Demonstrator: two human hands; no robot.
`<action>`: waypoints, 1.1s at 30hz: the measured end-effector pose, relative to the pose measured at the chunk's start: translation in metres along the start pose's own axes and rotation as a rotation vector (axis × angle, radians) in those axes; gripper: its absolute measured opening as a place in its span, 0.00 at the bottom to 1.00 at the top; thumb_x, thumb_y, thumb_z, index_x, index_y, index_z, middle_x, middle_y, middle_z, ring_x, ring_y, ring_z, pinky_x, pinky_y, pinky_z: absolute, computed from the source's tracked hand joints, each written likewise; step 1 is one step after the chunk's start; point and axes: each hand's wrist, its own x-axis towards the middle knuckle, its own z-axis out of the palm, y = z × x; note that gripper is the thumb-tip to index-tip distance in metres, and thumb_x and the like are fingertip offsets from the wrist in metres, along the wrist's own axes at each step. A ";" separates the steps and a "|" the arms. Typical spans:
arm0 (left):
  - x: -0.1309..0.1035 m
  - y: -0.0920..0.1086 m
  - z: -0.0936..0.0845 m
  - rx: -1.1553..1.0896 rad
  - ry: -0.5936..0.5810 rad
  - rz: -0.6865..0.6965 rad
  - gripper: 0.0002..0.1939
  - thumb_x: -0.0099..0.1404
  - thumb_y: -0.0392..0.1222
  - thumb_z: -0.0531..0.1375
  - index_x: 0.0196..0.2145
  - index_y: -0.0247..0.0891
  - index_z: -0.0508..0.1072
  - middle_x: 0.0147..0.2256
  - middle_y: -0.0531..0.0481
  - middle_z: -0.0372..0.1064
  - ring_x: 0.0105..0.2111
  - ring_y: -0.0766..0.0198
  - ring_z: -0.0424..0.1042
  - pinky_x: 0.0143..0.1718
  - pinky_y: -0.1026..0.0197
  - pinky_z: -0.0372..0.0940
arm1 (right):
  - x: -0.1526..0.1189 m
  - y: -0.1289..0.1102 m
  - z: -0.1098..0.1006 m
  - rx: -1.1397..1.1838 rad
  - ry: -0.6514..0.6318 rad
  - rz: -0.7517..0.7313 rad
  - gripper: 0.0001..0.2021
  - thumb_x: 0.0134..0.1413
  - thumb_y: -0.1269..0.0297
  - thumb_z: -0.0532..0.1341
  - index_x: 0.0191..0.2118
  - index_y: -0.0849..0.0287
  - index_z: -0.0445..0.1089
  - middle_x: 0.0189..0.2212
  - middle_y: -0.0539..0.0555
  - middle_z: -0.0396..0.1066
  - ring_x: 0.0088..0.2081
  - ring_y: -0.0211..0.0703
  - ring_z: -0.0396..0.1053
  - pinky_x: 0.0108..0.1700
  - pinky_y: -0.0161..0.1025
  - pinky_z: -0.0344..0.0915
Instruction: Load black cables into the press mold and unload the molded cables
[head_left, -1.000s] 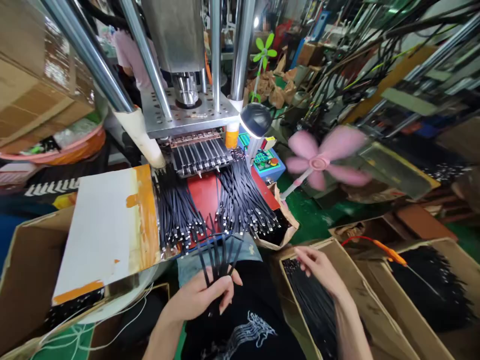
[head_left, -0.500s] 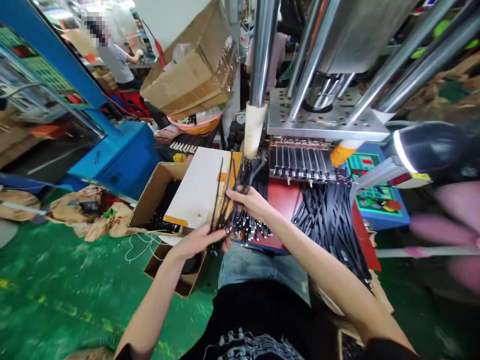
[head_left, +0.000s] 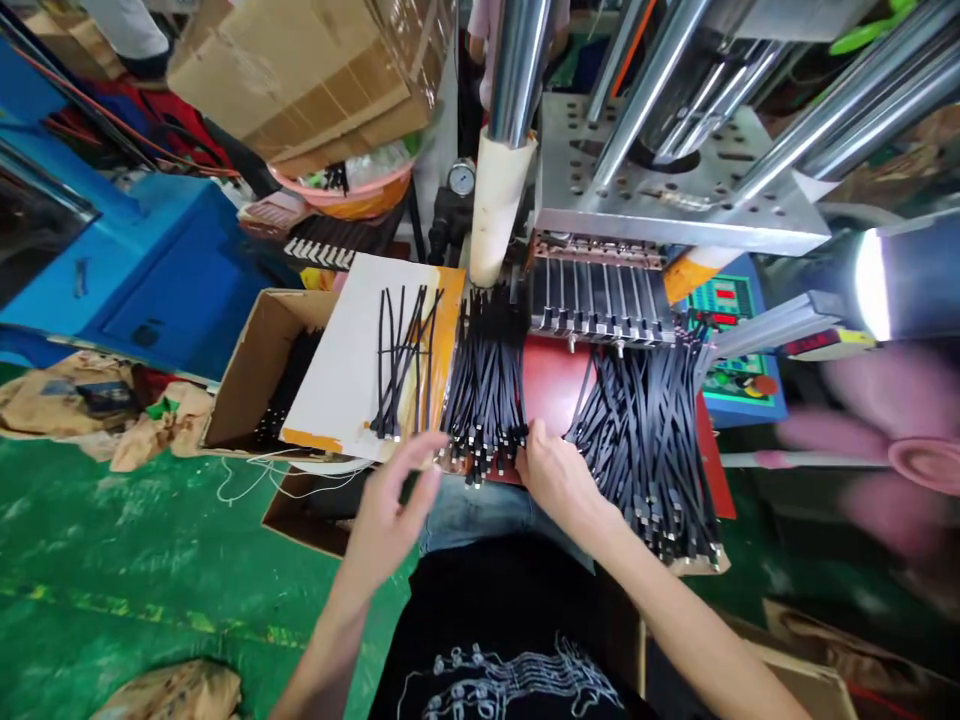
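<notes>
My left hand [head_left: 396,500] is open, thumb and fingers apart with nothing between them, just in front of the white board [head_left: 341,345]. On that board lie several loose black cables [head_left: 405,350], some crossing each other. My right hand [head_left: 559,475] is closed, its fingertips pinching at a black cable end on the right edge of the middle cable pile [head_left: 487,370]. This pile's metal connectors point toward me. Right of my right hand spreads a larger pile of black cables [head_left: 652,430] on the red tabletop [head_left: 555,380].
A press with a metal plate [head_left: 675,200] stands over a mold [head_left: 600,300] holding cables. Left are a cardboard box of cables [head_left: 240,385] and a blue cabinet [head_left: 172,270]. On the right are a control panel [head_left: 731,300], a lamp [head_left: 892,280] and a pink fan [head_left: 915,465].
The cables that were in my hands now lie on the white board. My left hand has let go and drawn back toward me; my right hand has moved right to the middle pile.
</notes>
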 end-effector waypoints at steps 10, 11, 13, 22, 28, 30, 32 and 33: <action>-0.003 0.004 0.080 -0.615 -0.328 -0.406 0.34 0.66 0.57 0.71 0.63 0.38 0.71 0.52 0.38 0.79 0.54 0.51 0.78 0.62 0.47 0.67 | -0.064 0.021 -0.010 0.508 -0.145 -0.224 0.15 0.70 0.61 0.62 0.29 0.58 0.70 0.24 0.50 0.75 0.26 0.39 0.70 0.30 0.34 0.58; 0.000 0.005 0.086 -0.706 -0.310 -0.431 0.32 0.66 0.58 0.71 0.59 0.36 0.73 0.44 0.42 0.80 0.47 0.54 0.80 0.58 0.50 0.70 | -0.074 0.027 -0.012 0.563 -0.222 -0.251 0.17 0.68 0.60 0.63 0.26 0.58 0.69 0.23 0.48 0.73 0.25 0.38 0.68 0.29 0.34 0.56; 0.006 0.007 0.097 -0.787 -0.328 -0.444 0.27 0.66 0.59 0.71 0.50 0.34 0.76 0.30 0.52 0.75 0.31 0.62 0.77 0.47 0.56 0.72 | -0.084 0.039 -0.016 0.548 -0.209 -0.156 0.17 0.67 0.55 0.65 0.28 0.58 0.71 0.22 0.48 0.72 0.24 0.38 0.66 0.28 0.35 0.55; 0.027 0.008 0.119 -0.224 -0.452 -0.215 0.20 0.76 0.60 0.57 0.42 0.39 0.68 0.33 0.46 0.82 0.33 0.57 0.82 0.43 0.55 0.72 | -0.049 0.061 -0.002 0.071 0.162 0.225 0.11 0.73 0.64 0.56 0.36 0.57 0.68 0.29 0.57 0.78 0.30 0.48 0.77 0.30 0.39 0.51; 0.041 0.009 0.132 -0.174 -0.513 -0.201 0.25 0.74 0.60 0.59 0.51 0.33 0.73 0.39 0.38 0.84 0.38 0.52 0.85 0.48 0.51 0.76 | -0.044 0.052 -0.001 0.140 0.212 0.318 0.09 0.73 0.60 0.57 0.45 0.61 0.69 0.33 0.60 0.79 0.32 0.51 0.78 0.30 0.39 0.51; 0.044 0.010 0.133 -0.181 -0.519 -0.214 0.26 0.73 0.61 0.60 0.48 0.32 0.75 0.39 0.37 0.84 0.37 0.52 0.85 0.46 0.52 0.77 | -0.036 0.051 -0.003 0.139 0.199 0.338 0.09 0.72 0.61 0.57 0.42 0.61 0.69 0.33 0.62 0.79 0.32 0.50 0.77 0.30 0.40 0.50; 0.047 0.010 0.132 -0.195 -0.507 -0.232 0.26 0.71 0.62 0.62 0.45 0.32 0.77 0.37 0.37 0.84 0.36 0.51 0.85 0.45 0.52 0.78 | -0.031 0.054 -0.007 0.185 0.208 0.331 0.09 0.70 0.63 0.57 0.38 0.60 0.69 0.31 0.61 0.78 0.31 0.48 0.74 0.31 0.40 0.51; 0.048 0.010 0.132 -0.207 -0.499 -0.243 0.27 0.70 0.63 0.63 0.43 0.32 0.78 0.37 0.37 0.84 0.35 0.51 0.85 0.45 0.51 0.78 | -0.031 0.057 -0.009 0.240 0.220 0.324 0.09 0.69 0.64 0.57 0.35 0.58 0.68 0.29 0.59 0.76 0.30 0.47 0.73 0.31 0.39 0.51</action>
